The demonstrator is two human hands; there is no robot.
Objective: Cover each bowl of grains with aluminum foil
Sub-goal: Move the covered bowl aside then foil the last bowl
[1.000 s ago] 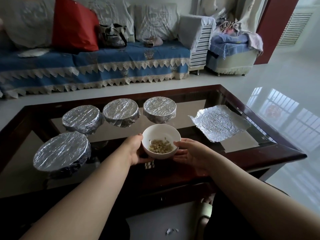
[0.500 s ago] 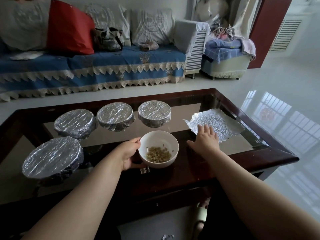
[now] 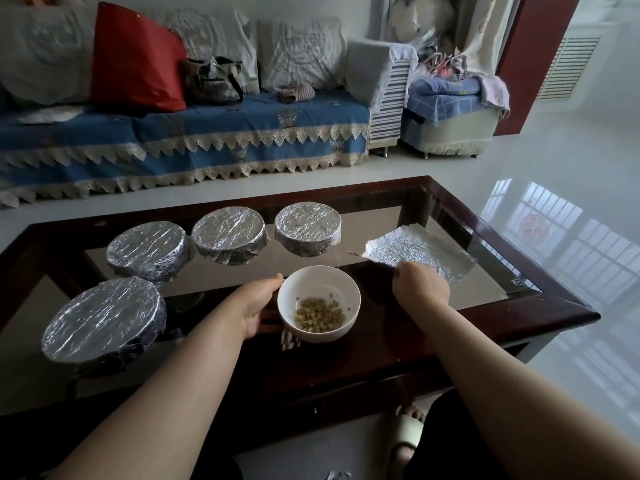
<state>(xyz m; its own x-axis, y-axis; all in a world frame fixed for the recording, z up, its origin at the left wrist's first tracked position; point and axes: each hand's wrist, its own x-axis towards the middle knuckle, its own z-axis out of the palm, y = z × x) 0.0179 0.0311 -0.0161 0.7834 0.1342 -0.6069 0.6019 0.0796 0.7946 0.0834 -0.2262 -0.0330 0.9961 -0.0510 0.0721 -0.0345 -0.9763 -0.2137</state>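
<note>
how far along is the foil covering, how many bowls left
Done: four foil-wrapped bowls sit on the dark glass-topped coffee table. In hand: the left hand steadies the open white bowl of pale grains, while the right hand lifts the near edge of the loose crinkled foil sheet. Left: wrapping that one bowl.

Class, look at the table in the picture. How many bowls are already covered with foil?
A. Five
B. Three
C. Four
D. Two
C: four foil-covered bowls stand on the table, three in a back row and one nearer at the left, while the white bowl of grains is open and the loose foil sheet lies flat beside it.
</note>
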